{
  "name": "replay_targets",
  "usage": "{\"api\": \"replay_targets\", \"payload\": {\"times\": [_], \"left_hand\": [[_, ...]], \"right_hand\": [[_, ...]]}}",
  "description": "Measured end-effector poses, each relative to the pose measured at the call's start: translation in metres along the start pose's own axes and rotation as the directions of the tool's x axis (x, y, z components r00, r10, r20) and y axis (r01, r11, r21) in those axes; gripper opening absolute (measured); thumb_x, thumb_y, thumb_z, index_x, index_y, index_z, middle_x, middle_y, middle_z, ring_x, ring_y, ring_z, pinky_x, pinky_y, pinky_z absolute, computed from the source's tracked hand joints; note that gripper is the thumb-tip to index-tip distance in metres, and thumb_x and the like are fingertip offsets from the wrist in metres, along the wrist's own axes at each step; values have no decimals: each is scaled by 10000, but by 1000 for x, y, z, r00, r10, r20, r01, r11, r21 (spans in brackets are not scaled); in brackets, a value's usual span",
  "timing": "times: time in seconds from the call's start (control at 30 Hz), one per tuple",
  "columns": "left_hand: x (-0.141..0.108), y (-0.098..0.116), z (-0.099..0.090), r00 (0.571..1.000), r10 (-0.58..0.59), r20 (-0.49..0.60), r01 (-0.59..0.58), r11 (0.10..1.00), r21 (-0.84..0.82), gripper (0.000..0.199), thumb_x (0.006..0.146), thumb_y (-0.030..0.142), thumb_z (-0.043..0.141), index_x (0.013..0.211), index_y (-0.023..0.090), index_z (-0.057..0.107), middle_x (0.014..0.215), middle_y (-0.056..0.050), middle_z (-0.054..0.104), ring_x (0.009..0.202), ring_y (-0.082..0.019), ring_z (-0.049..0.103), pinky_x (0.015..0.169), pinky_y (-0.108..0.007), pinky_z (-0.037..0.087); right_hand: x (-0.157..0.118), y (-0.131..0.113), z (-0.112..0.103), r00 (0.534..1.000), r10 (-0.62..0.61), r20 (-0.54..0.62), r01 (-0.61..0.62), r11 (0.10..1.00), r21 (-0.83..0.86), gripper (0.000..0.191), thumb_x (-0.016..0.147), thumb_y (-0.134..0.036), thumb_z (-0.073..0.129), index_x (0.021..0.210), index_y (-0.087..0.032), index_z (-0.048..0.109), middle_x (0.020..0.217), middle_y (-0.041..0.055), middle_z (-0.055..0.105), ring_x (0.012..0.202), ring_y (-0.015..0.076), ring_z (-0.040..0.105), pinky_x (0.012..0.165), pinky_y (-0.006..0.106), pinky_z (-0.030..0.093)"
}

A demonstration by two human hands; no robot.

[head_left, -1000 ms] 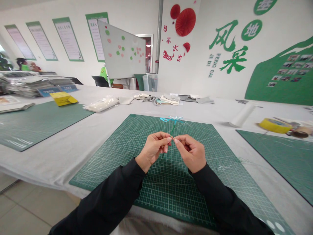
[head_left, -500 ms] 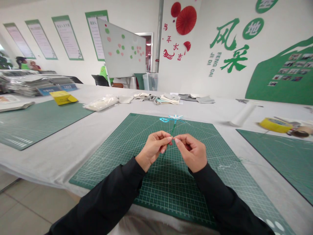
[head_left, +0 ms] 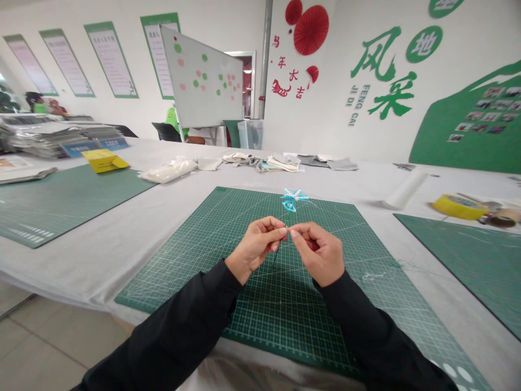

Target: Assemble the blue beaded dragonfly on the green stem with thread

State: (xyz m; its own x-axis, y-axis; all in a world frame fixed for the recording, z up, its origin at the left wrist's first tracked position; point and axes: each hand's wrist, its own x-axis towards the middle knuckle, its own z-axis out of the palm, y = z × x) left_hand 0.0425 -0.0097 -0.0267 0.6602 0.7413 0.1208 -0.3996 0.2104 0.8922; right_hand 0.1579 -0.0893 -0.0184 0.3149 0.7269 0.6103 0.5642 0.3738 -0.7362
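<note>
A small flower with white beaded petals and blue parts stands on a thin green stem above the green cutting mat. My left hand pinches the stem below the flower head between thumb and fingers. My right hand is closed at the same spot, its thumb and index fingertips meeting those of my left hand; what they pinch is too small to make out. The lower end of the stem sticks out beneath my hands, over the mat.
Fabric scraps and a plastic-wrapped bundle lie beyond the mat. To the right are a white roll, yellow tape and another mat. A yellow folded card and stacked papers are at left.
The flower has turned on its stem: the blue looped part that stuck out to the left now faces me below the white petals. Both hands have stayed nearly in place.
</note>
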Motion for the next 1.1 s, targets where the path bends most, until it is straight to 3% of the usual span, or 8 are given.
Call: {"api": "replay_targets", "payload": {"times": [0.57, 1.1], "left_hand": [[0, 4, 1, 997, -70, -17, 69, 997, -47, 259, 603, 204, 774, 696, 119, 548, 568, 28, 594, 362, -1, 426, 348, -123, 246], [0, 1, 0, 996, -77, 41, 82, 989, -124, 241, 632, 186, 762, 729, 109, 554, 582, 19, 599, 381, -3, 454, 379, -111, 309]], "right_hand": [[0, 2, -2, 999, -52, 14, 52, 998, -44, 138, 807, -249, 558, 729, -172, 643, 479, -63, 371, 428, 72, 320, 409, 215, 281], [2, 3, -3, 996, -94, 13, 94, 994, -57, 122, 801, -220, 560, 730, -166, 643, 480, -55, 461, 419, 66, 358, 401, 202, 299]]}}
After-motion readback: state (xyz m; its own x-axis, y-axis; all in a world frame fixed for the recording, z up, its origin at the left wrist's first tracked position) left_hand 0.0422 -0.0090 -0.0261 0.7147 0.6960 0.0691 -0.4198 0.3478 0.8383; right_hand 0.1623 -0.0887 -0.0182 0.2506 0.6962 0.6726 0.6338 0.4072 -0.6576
